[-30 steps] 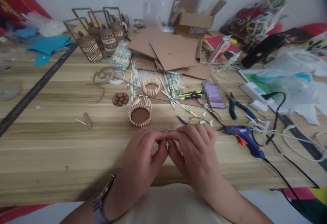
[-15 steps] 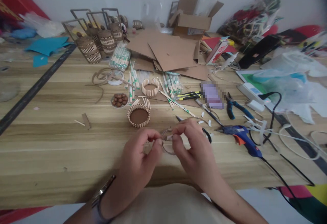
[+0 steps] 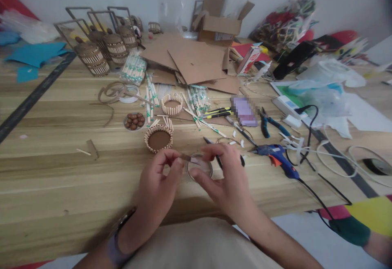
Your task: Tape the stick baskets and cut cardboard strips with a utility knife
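Observation:
My left hand (image 3: 159, 185) pinches a short brown strip (image 3: 185, 157) between thumb and fingertips. The strip has a pale white piece at its free end, pointing right. My right hand (image 3: 231, 181) is open, its thumb and fingers spread apart near that white end. Beneath the strip, between my hands, lies a thin round ring (image 3: 199, 179); whether the two are joined I cannot tell. Just beyond my left hand stands a round cup of short wooden sticks with a brown base (image 3: 158, 139). A black-handled tool is partly hidden behind my right hand.
A blue glue gun (image 3: 277, 156) lies to the right with its cable, near pliers (image 3: 271, 124). Beyond are a second stick ring (image 3: 172, 104), a dish of brown balls (image 3: 134, 121), loose sticks, a yellow-black cutter (image 3: 217, 113), cardboard (image 3: 199, 62) and small lidded stick baskets (image 3: 92, 58).
My right thumb and fingers have parted and let go of the white end of the strip. My left hand still pinches the strip. The view has shifted slightly to the right.

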{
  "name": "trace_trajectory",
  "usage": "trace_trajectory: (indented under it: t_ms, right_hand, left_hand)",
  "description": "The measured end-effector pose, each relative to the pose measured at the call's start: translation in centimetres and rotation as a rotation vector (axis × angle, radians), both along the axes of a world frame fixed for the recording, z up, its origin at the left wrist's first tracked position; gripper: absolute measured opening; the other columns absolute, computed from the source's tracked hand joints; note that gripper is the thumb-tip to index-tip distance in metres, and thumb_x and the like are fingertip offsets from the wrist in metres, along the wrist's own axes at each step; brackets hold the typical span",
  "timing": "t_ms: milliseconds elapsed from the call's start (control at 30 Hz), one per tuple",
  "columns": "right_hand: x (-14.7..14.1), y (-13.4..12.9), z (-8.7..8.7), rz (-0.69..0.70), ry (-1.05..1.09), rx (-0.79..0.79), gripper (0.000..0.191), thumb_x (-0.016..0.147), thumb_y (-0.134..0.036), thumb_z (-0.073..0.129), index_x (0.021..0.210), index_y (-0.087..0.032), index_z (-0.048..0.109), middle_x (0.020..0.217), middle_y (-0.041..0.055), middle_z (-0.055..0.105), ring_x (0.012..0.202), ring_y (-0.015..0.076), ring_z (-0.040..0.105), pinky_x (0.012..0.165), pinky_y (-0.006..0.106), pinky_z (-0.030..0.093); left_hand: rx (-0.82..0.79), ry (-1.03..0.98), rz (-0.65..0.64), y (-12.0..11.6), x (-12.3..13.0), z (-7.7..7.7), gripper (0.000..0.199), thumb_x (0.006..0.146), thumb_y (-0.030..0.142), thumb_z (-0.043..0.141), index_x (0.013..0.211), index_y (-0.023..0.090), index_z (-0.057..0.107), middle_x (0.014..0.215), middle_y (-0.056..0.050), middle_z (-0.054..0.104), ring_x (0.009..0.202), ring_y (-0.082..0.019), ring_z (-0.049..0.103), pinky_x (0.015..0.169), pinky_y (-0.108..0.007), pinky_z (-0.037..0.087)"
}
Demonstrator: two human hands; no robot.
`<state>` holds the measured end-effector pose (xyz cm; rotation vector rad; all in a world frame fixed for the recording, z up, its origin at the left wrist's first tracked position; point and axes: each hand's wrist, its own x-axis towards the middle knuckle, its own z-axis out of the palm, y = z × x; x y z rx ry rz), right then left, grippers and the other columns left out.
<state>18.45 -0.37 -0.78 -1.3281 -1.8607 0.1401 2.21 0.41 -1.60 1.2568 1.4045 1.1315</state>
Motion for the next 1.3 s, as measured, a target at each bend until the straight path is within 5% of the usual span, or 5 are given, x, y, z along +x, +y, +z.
trace_trajectory:
  t_ms: [300,633,800,967,1300]
  right_hand:
    - [3.8,0.1,-2.1,-0.096,0.259,-0.190,0.005,0.095,-0.025,0.057,0.099,-0.025,0.060,0.081,-0.0001,0.069,0.077,0.0179,0.065,0.072,0.032,0.049]
    - [13.8,2.1,-5.7,-0.410,-0.162,-0.184,0.038,0.095,-0.053,0.054,0.083,-0.023,0.074,0.095,0.0102,0.074,0.093,0.0299,0.065,0.081,0.044,0.040]
    - [10.4,2.3,-3.5,-0.397,-0.373,0.088,0.028,0.101,-0.035,0.052,0.090,-0.022,0.074,0.090,0.0087,0.071,0.087,0.0272,0.063,0.078,0.043,0.035]
    - [2.4,0.5,-0.4,-0.009,-0.380,0.363,0.001,0.095,-0.027,0.067,0.096,-0.027,0.067,0.086,0.0015,0.070,0.085,0.0185,0.061,0.082,0.039,0.035]
    - [0.4,1.5,-2.4,0.176,-0.467,0.361,0.011,0.093,-0.014,0.066,0.091,-0.024,0.069,0.088,0.0007,0.073,0.091,0.0190,0.060,0.089,0.041,0.033]
  left_hand:
    - [-0.050,-0.060,0.049,0.3,-1.0,-1.2,0.013,0.084,0.036,0.062,0.082,0.023,0.062,0.069,0.003,0.067,0.061,-0.015,0.059,0.054,-0.023,0.046]
    - [-0.175,-0.234,0.045,0.4,-0.3,-2.1,0.017,0.075,0.037,0.069,0.077,0.022,0.062,0.066,0.005,0.059,0.068,-0.015,0.060,0.064,-0.025,0.046]
    - [-0.195,-0.226,0.084,0.5,0.0,-1.7,0.016,0.070,0.036,0.064,0.071,0.021,0.058,0.061,0.005,0.057,0.063,-0.013,0.052,0.061,-0.024,0.042]
    - [-0.267,-0.316,0.105,0.6,0.3,-1.5,0.015,0.067,0.035,0.061,0.069,0.021,0.055,0.060,0.006,0.057,0.060,-0.011,0.047,0.058,-0.024,0.039]
    - [-0.406,-0.411,-0.002,-0.8,-1.3,-1.6,0.022,0.068,0.040,0.062,0.062,0.022,0.051,0.058,0.004,0.052,0.059,-0.012,0.049,0.057,-0.025,0.041]
